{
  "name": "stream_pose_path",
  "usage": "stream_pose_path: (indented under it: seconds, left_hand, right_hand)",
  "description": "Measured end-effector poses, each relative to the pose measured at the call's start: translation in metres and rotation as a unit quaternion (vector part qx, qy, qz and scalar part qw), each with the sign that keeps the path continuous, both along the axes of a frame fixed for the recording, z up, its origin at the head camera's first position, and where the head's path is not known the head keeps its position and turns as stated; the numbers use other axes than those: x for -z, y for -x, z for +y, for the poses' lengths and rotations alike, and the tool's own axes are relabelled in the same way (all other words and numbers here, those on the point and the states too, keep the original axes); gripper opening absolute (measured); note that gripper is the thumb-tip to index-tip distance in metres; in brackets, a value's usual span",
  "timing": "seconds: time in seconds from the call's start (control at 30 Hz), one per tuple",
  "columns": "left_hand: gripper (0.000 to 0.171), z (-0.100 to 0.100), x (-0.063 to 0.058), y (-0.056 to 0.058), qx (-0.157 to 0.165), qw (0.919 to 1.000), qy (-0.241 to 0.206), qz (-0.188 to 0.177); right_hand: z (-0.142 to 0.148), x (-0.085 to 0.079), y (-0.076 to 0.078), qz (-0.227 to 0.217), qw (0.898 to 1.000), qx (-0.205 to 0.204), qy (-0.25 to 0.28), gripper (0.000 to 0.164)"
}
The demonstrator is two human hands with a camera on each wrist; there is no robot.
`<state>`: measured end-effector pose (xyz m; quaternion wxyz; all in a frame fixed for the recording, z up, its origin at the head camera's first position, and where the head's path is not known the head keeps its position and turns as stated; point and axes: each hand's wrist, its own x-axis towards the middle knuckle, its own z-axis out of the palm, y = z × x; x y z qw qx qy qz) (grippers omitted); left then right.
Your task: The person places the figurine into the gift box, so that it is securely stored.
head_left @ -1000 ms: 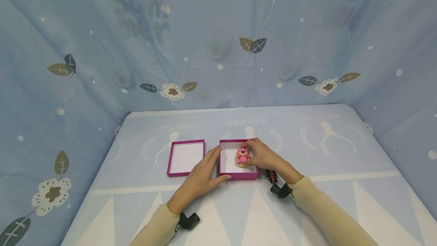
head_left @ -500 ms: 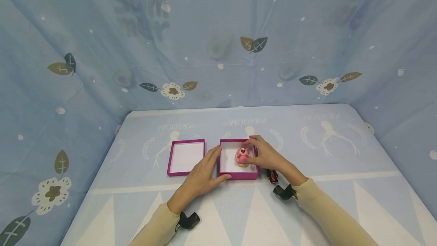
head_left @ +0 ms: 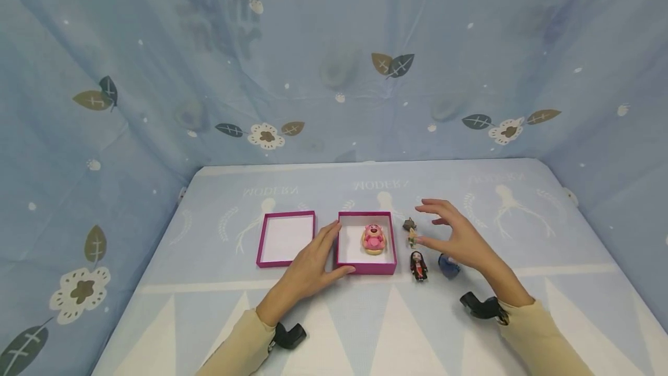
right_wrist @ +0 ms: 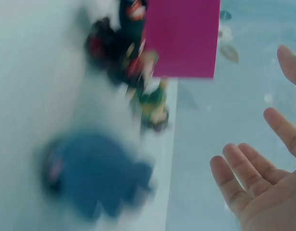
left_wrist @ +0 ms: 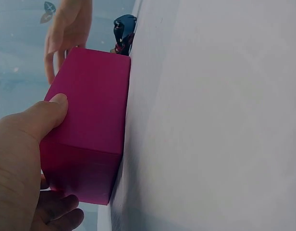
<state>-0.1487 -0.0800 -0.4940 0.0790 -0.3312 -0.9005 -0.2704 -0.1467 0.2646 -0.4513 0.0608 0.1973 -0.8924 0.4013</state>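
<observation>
A pink bear figurine stands inside the magenta square box, towards its right side. My left hand holds the box at its near left corner, thumb on the front wall and the other fingers along the left side. To the right of the box, my right hand is spread with nothing between its fingers. Its thumb overlaps a small green and tan figurine in the head view. Below the hand lies a blue figurine, blurred in the right wrist view. A long-haired figurine in red and black lies nearer the box.
The box's magenta-rimmed lid lies inner side up, left of the box. A small brownish-grey piece is just behind the green figurine. Patterned blue cloth hangs behind the table.
My right hand has let go of the pink bear figurine and moved right, out of the box, with its fingers spread. Figurines beside the box have come into view. The left hand stays put.
</observation>
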Motion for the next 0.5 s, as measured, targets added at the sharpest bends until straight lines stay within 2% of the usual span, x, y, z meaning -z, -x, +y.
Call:
stream_pose_path:
  seconds: [0.27, 0.4, 0.5]
  left_hand:
    - [0.095, 0.001, -0.002, -0.001, -0.001, 0.9999, 0.005, -0.012]
    - [0.095, 0.001, -0.004, 0.0, 0.0, 0.9999, 0.001, -0.012]
    - [0.095, 0.001, -0.004, 0.0, -0.001, 0.9999, 0.001, -0.011]
  right_hand:
    - [0.045, 0.018, -0.036, 0.021, 0.998, 0.045, -0.047, 0.067]
    - [0.052, 0.029, -0.05, 0.012, 0.998, 0.042, -0.053, 0.065]
    - [0.051, 0.035, -0.055, 0.005, 0.998, 0.042, -0.055, 0.065]
